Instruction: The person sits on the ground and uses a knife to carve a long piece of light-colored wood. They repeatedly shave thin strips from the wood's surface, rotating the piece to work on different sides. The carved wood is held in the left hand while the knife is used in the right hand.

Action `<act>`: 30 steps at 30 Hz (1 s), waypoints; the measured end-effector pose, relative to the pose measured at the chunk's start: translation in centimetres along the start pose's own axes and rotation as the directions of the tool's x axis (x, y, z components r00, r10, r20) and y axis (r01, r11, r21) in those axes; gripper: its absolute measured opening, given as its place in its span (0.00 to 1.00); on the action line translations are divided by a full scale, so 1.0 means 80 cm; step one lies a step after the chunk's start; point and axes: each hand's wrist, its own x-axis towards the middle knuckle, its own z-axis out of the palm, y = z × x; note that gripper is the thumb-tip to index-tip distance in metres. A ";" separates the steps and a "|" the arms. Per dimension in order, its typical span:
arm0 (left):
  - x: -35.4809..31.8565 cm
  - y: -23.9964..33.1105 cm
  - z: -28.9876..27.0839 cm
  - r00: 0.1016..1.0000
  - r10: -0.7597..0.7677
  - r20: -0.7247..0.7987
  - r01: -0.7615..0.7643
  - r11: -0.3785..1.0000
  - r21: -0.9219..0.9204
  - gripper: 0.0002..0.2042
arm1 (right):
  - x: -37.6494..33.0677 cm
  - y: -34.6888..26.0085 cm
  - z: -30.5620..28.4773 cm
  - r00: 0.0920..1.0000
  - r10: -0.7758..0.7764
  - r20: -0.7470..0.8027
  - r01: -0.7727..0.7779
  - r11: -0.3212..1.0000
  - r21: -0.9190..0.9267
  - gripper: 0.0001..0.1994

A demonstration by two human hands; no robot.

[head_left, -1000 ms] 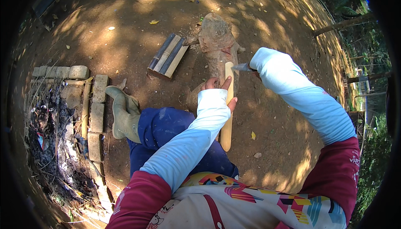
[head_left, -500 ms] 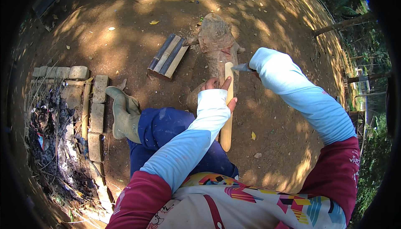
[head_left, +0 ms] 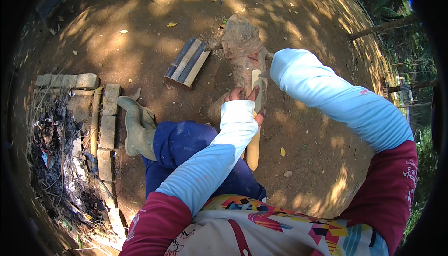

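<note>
My left hand [head_left: 247,98] is closed around the middle of a long pale bamboo slat [head_left: 253,151] with rounded ends. The slat's far end rests against a weathered log [head_left: 241,46] on the ground. Beside that end, a pointed grey knife blade [head_left: 264,74] juts from under my right cuff [head_left: 284,67]. The sleeve hides my right hand and the knife's handle. The blade's tip is close to the slat's right edge; whether they touch, I cannot tell.
Several split bamboo pieces [head_left: 188,62] lie side by side left of the log. Further left, bricks [head_left: 108,99] border a fire pit of ash [head_left: 70,162]. My leg in a rubber boot [head_left: 140,127] stretches left. Wooden posts [head_left: 385,27] and greenery line the right.
My right forearm and the knife have shifted slightly left and away from me, and the cuff now covers most of the knife. My left hand and the slat stay almost in place.
</note>
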 end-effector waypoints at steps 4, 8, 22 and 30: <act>-0.002 -0.001 0.005 0.999 0.015 -0.033 -0.018 0.997 -0.069 0.36 | 0.016 -0.003 0.008 0.994 0.038 0.100 -0.026 0.993 -0.115 0.10; -0.001 0.000 0.000 1.000 -0.017 -0.010 0.016 0.998 -0.063 0.36 | 0.038 -0.011 0.010 0.977 0.147 0.153 -0.142 0.989 -0.044 0.12; -0.002 0.001 0.006 0.999 0.017 -0.042 -0.020 0.997 -0.070 0.35 | -0.001 0.020 -0.011 0.978 -0.209 0.008 0.208 0.963 -0.172 0.10; 0.000 0.004 -0.004 1.000 -0.015 0.012 0.015 1.000 -0.002 0.37 | -0.022 -0.006 -0.020 0.987 0.160 0.035 -0.162 0.921 0.354 0.10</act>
